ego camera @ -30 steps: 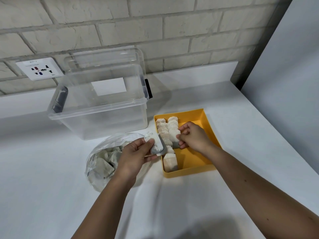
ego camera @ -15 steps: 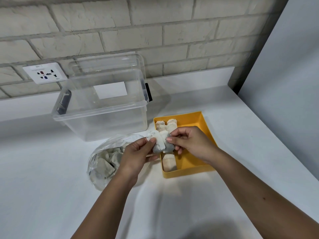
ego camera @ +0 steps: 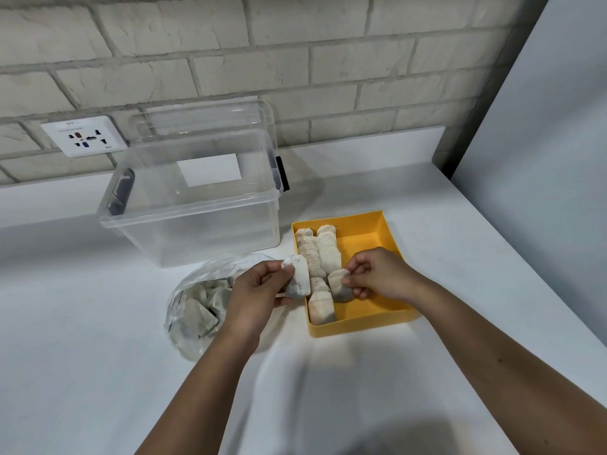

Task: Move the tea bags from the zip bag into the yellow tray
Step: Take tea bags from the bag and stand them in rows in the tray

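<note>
In the head view, my right grip (ego camera: pixel 377 274) pinches a tea bag (ego camera: pixel 340 285) low over the yellow tray (ego camera: pixel 361 325), at the near end of the second row (ego camera: pixel 328 254) of bags laid along the tray's left side. My left grip (ego camera: pixel 259 290) holds a spare bag (ego camera: pixel 297 279) upright just outside the tray's left wall, above the zip bag (ego camera: pixel 193 310) lying open on the worktop (ego camera: pixel 98 356). To do this well, I would lay the pinched bag flat, overlapping its neighbour, let go only once it rests, then pass the spare across. More bags lie in the zip bag, apart from both grips
</note>
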